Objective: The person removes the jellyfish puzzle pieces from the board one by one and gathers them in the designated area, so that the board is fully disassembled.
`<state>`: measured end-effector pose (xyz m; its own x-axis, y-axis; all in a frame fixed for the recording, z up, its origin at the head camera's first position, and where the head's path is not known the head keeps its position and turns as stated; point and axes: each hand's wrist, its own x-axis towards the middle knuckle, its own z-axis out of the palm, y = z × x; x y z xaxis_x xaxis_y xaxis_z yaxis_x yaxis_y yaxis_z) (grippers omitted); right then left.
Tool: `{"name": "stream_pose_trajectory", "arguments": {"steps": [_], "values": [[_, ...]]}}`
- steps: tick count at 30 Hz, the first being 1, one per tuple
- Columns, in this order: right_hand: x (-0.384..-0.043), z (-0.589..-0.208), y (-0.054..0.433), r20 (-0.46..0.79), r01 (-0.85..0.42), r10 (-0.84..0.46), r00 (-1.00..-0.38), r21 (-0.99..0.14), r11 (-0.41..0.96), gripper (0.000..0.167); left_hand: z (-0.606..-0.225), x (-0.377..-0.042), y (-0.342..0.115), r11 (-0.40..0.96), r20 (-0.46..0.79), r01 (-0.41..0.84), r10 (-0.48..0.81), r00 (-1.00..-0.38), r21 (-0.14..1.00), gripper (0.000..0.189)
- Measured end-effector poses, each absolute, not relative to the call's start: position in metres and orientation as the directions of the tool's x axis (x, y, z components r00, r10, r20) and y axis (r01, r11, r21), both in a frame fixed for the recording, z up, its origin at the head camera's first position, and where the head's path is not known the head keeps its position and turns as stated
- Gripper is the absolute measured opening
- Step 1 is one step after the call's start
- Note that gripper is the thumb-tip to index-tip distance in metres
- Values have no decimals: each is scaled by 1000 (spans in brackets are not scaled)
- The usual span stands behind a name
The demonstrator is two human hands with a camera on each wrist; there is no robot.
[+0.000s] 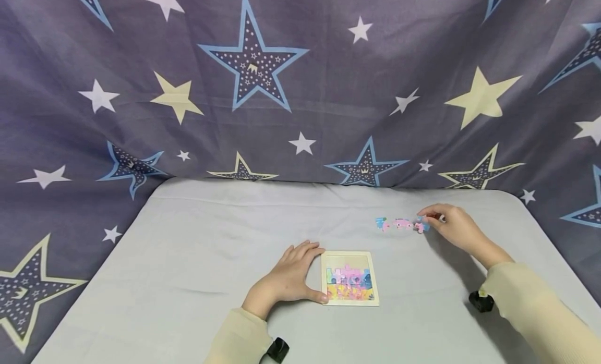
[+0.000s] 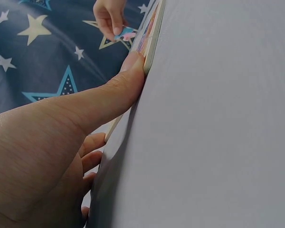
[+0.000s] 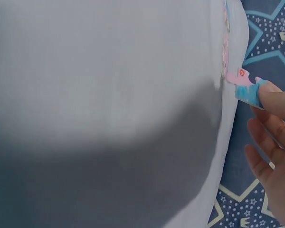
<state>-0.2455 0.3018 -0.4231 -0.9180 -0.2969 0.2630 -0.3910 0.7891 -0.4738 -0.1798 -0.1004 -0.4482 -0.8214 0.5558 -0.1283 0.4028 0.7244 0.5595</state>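
A small jigsaw puzzle tray (image 1: 349, 303) with a pale frame lies on the table, its lower rows filled with pink, yellow and blue pieces and a bare strip at the top. My left hand (image 1: 291, 274) holds the tray by its left side, thumb at the near corner and index finger at the far one. In the left wrist view the thumb (image 2: 109, 95) presses the frame's edge. Up and to the right, my right hand (image 1: 457, 229) pinches a blue and pink puzzle piece (image 3: 248, 89) between thumb and fingers, above the table.
Left of the right hand, a blue and pink puzzle piece (image 1: 381, 223) and a pink piece (image 1: 403, 223) lie in a row on the white-covered table (image 1: 188, 280). A dark star-patterned curtain (image 1: 324, 93) hangs behind the table.
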Motion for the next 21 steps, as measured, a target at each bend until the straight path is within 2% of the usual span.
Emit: {"name": "stream_pose_trajectory", "arguments": {"steps": [15,21], "values": [[-259,-436,307,129,-268,-235,-963,-494,827,18,-449,-181,-100,729,-134,401,555,-821,555,105],[-260,-439,307,125,-264,-233,-965,-491,830,17,-450,-181,-100,728,-133,406,558,-819,552,105]]}}
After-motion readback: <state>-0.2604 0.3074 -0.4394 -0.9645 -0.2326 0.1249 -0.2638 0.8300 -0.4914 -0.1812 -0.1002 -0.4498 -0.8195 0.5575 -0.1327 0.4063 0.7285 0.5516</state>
